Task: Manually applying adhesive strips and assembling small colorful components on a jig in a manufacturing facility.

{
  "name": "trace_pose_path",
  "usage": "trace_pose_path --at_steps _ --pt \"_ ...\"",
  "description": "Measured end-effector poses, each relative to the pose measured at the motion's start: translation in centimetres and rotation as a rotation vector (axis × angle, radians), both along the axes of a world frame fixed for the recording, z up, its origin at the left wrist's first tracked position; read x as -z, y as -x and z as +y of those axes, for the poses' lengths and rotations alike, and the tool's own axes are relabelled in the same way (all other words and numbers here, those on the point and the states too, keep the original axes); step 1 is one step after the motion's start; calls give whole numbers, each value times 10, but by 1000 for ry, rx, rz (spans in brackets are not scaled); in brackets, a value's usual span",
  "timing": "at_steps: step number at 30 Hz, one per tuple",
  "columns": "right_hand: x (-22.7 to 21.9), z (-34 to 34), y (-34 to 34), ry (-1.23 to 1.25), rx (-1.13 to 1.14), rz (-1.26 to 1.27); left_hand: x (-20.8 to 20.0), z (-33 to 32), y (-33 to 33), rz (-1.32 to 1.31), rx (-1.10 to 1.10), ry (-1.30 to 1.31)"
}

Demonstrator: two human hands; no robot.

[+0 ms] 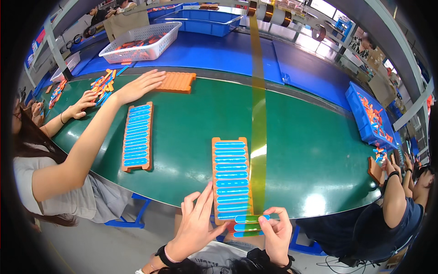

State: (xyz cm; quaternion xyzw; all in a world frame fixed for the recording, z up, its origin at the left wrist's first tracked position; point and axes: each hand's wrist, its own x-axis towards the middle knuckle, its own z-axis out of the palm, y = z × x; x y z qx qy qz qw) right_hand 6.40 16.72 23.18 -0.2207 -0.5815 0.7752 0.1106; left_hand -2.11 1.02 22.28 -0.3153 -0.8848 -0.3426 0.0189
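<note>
In front of me an orange grooved rack (250, 192) holds a row of rounded blue strips. My left hand (194, 223) is open, fingers stretched along the rack's left edge and thumb toward its near end. Past the table edge, my right hand (276, 233) pinches the right end of a few blue strips (242, 227) lying one above another. Translucent yellow tape (258, 137) runs down from above, along the rack's right side, and overlaps these strips. Whether they stick to it I cannot tell.
A co-worker's hand (141, 86) touches another orange rack (179, 83); a rack filled with blue strips (138, 137) lies nearer. Loose orange and blue strips (104, 85) are piled at far left. Beyond stand a white basket (162, 42) and tape rolls (269, 13); a blue bin (358, 105) stands right.
</note>
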Motion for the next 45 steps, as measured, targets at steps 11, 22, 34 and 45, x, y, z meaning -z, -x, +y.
trace_pose_path --at_steps 11,22,34,45 --pt "-1 2 8 -32 16 -36 -7 20 22 51 180 120" --pt "7 3 14 66 31 -99 -8 21 32 -22 237 80" --pt "9 5 15 -30 29 -170 1 7 53 372 727 84" --pt "-45 37 55 -609 -328 -15 -20 9 49 359 819 102"
